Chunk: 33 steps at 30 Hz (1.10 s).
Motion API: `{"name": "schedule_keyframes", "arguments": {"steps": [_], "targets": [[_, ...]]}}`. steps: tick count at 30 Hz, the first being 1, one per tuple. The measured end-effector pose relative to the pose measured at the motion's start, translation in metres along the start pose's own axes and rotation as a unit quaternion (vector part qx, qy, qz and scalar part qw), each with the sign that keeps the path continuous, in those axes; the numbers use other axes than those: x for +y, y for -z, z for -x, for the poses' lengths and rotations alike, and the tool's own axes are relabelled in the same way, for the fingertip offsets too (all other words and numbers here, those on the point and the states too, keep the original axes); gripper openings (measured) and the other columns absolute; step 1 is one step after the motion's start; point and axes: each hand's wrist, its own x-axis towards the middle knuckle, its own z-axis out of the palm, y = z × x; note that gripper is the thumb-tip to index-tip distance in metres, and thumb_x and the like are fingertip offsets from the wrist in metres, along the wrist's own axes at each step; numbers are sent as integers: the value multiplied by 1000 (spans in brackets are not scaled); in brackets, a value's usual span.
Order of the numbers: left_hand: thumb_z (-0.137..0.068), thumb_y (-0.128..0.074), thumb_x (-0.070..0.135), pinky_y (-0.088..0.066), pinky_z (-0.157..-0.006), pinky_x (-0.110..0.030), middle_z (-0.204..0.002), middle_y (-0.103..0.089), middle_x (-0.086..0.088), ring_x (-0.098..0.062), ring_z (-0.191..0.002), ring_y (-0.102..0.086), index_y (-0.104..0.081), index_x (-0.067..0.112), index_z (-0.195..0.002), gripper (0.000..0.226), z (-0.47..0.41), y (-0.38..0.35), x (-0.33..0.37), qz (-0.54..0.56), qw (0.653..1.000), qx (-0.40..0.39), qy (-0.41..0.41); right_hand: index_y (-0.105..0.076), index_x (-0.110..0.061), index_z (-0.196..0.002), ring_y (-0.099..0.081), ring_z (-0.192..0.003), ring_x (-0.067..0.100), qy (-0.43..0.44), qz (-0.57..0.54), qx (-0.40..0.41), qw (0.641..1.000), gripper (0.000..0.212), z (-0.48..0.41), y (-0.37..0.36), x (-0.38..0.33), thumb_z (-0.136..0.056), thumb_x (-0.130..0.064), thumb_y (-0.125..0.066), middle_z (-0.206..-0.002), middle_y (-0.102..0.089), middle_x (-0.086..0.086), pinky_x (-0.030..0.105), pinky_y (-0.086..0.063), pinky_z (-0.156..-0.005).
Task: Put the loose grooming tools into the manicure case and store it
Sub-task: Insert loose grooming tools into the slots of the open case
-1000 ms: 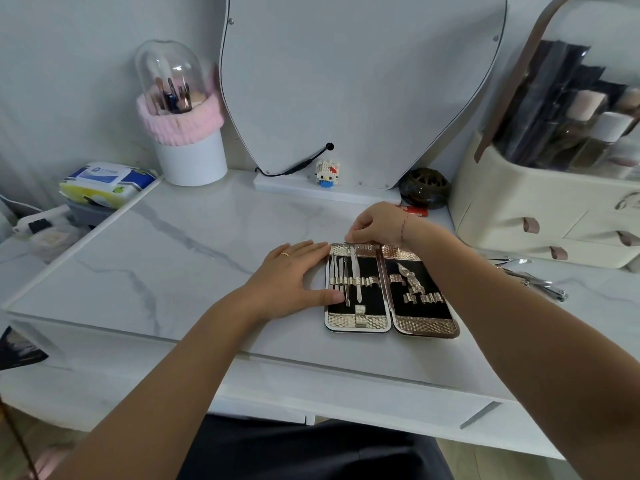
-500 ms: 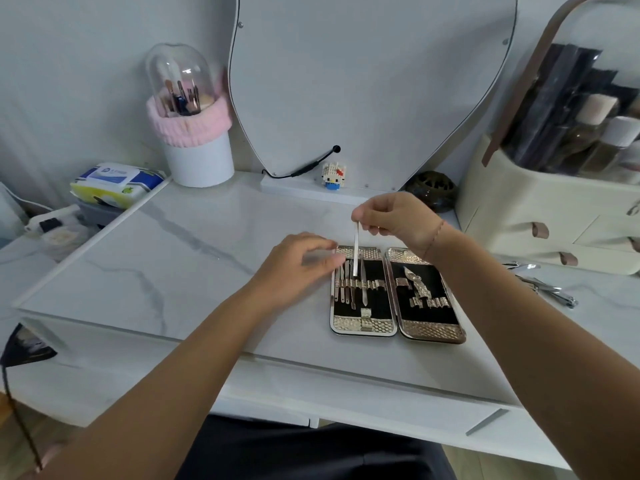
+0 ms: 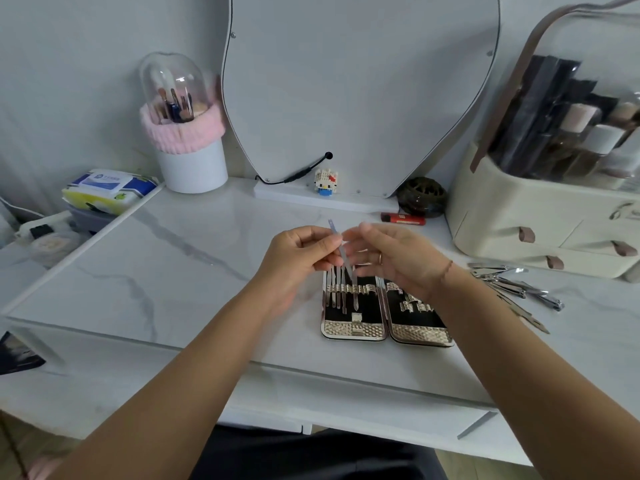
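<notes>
1. The thin metal tool [image 3: 335, 231] was held tilted above the open manicure case [image 3: 353, 333] on the table [image 3: 180, 271].
2. The left hand [image 3: 298, 259] pinched its shaft between thumb and fingertips. The right hand [image 3: 398, 263] was blurred beside it, so its grip could not be told.
3. Judged light, rigid and slippery; best held mid-shaft, clear of the tip.
4. Other loose tools [image 3: 512, 287] lay right of the case.

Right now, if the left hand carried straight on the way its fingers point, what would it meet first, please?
Most likely the fingertips of the right hand, across the thin metal tool that the left hand pinches above the open case; depth is unclear.
</notes>
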Motion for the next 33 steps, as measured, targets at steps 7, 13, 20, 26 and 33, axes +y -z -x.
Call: {"name": "schedule_keyframes", "arguments": {"steps": [7,13,20,26,33], "targets": [[-84,-65,9,-51,-60,-20,-74,-69,-11,-14,-64,-66,-64,9,-84,1,0,-7,6,1,999,15,-33,-62,-6,-90,-65,-59,11,-34,-13,-1,999,5,14,-2,5,-85,-7,-60,-70,-70,6,18,-54,-54],[-85,-64,9,-50,-57,-19,-75,-68,-15,-15,-62,-66,-64,6,-87,4,-1,-9,8,14,997,51,-52,-62,-4,-84,-59,-52,8,-28,1,9,1000,3,13,-3,5,-86,-6,-59,-63,-67,2,16,-50,-49],[-82,-68,24,-45,-81,-21,-88,-73,2,-4,-84,-65,-71,17,-86,9,3,1,0,-188,982,-20,-27,-63,-6,-80,-53,-58,9,-8,-137,126,982,13,-2,10,0,-89,-13,-57,-67,-60,3,15,-47,-50],[-45,-54,87,-4,-113,-26,-150,-10,19,2,-138,1,-16,27,-148,125,10,28,-16,-485,859,-165,-24,-65,2,-96,-60,-54,9,-3,67,167,984,17,-18,11,2,-82,-5,-67,-74,-68,10,17,-54,-55],[-49,-55,85,9,-116,-34,-157,-7,8,4,-140,7,1,33,-147,124,13,33,-24,-532,814,-226,-57,-62,2,-91,-62,-48,10,22,157,166,973,16,-35,10,7,-79,-2,-70,-69,-67,13,22,-57,-55]]}}
